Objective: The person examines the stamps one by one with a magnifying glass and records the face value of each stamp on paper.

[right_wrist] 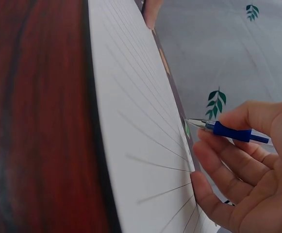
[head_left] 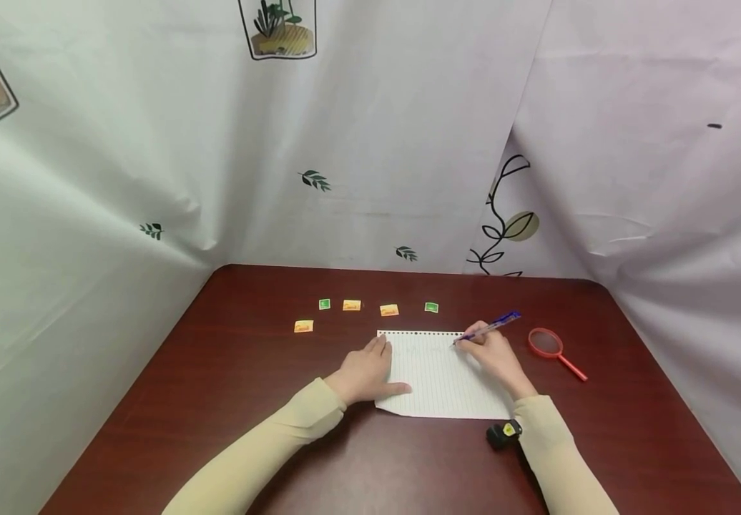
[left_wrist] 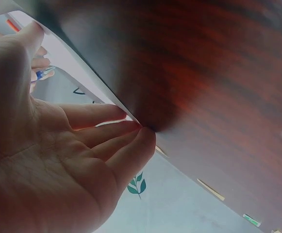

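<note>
A lined sheet of paper with a row of punched holes along its far edge lies on the table. My left hand rests on the sheet's left edge, fingers straight and thumb spread onto the paper. In my right hand a blue pen is pinched between thumb and fingers, its tip close over the upper right of the sheet. The right wrist view shows the pen's blue grip and clear tip, with the lower fingers at the paper. Faint marks show near the sheet's top.
Beyond the paper lie several small cards, orange ones and green ones. A red magnifying glass is to the right of my right hand. A black object with a yellow label sits by my right sleeve. White printed cloth hangs behind the table.
</note>
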The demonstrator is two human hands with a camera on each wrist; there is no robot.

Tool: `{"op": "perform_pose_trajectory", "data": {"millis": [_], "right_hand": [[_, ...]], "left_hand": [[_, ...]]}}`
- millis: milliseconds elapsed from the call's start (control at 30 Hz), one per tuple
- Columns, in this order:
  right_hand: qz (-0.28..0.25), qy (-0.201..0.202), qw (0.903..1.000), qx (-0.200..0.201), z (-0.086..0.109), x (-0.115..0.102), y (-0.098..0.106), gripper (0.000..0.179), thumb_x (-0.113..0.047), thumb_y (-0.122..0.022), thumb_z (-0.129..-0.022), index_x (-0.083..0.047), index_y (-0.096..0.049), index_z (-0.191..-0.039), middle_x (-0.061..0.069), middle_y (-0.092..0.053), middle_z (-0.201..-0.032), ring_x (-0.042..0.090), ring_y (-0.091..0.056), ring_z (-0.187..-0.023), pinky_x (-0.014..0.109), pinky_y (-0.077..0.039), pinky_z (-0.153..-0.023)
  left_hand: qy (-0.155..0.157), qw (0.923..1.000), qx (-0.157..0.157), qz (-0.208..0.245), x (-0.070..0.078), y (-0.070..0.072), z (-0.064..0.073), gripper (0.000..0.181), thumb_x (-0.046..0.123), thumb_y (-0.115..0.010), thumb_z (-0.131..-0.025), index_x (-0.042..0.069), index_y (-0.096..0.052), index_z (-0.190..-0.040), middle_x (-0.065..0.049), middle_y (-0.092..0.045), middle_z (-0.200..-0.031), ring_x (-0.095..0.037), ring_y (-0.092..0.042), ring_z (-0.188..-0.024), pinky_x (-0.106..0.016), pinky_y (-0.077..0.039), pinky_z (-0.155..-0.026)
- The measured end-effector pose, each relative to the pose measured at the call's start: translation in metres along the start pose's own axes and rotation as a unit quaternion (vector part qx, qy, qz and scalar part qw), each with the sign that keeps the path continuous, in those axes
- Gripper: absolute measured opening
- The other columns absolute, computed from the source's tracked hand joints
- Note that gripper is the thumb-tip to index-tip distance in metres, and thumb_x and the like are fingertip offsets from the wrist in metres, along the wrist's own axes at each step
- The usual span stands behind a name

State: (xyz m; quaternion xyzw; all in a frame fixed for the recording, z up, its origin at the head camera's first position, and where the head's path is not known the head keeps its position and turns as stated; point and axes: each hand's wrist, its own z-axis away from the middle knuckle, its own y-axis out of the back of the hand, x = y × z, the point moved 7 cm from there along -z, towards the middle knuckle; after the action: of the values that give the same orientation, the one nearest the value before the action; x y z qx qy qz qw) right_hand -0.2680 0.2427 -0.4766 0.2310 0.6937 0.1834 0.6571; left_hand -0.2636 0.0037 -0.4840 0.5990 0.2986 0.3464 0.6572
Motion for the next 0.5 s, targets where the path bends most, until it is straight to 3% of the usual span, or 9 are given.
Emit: {"op": "perform_pose_trajectory", "data": {"millis": [333,500], "right_hand": [[0.006,0.01,0.9999,-0.001,-0.0022,-0.0019,-0.0008,0.016,-0.018,-0.072,-0.094,-0.006,-0.063,-0.1,0.01,-0.073,-0.102,0.034,-0.067,-0.11,0.052,-0.048,-0.096],[0.02,0.011,0.9997,0.003,-0.0031,-0.0005,-0.0015,0.016,-0.02,-0.072,-0.092,-0.008,-0.063,-0.098,0.008,-0.073,-0.098,0.029,-0.067,-0.103,0.045,-0.048,-0.089]], "left_hand": [[-0.005,1.0,0.002,0.004,-0.0003,0.0011,-0.0013,0.101,0.074,-0.056,-0.088,-0.007,-0.045,-0.147,-0.023,-0.042,-0.154,-0.032,-0.043,-0.142,-0.042,-0.053,-0.097],[-0.003,1.0,0.005,0.007,-0.0006,0.0026,-0.0008,0.103,0.075,-0.055,-0.088,-0.009,-0.044,-0.147,-0.023,-0.042,-0.153,-0.032,-0.042,-0.142,-0.041,-0.047,-0.104]]}}
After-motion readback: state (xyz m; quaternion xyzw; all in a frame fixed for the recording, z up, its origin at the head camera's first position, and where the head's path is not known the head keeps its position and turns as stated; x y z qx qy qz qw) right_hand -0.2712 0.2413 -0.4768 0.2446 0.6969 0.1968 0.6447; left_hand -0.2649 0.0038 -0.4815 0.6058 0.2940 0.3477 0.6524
